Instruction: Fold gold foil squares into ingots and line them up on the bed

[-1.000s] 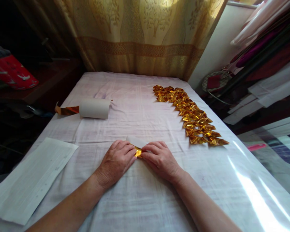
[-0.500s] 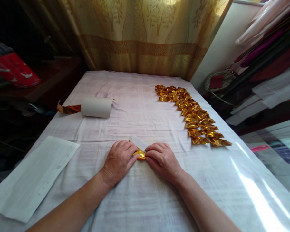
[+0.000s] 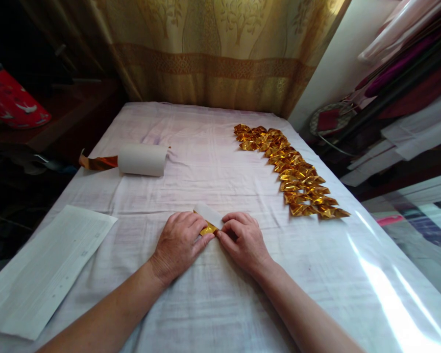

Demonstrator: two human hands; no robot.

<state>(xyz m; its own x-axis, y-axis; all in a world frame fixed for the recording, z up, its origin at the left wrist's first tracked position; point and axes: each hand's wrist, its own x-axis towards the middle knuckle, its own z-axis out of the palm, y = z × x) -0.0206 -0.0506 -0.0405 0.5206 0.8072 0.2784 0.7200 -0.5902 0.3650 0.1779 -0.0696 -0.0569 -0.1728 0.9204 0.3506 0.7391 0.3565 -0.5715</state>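
Note:
A small sheet of gold foil paper (image 3: 208, 229), white on its other side, lies partly folded on the cloth between my two hands. My left hand (image 3: 182, 238) presses its left part, thumb stretched along the near edge and fingers over the top. At the sheet's near right corner, my right hand (image 3: 244, 239) pinches the foil between thumb and forefinger. My fingers hide both ends of the sheet. Several folded gold foil pieces (image 3: 297, 179) stand in a curved double row to the right.
A curled white sheet (image 3: 142, 160) with a gold strip (image 3: 102, 163) sticking out lies at the far left. Nearer is a printed paper (image 3: 55, 264). A white cloth (image 3: 220, 304) covers the table, and a gold curtain (image 3: 213, 63) hangs behind. Clothes (image 3: 419, 98) hang on the right.
My right thumb and forefinger have shifted slightly left along the near edge, and less gold shows between my hands. The whole view has shifted slightly.

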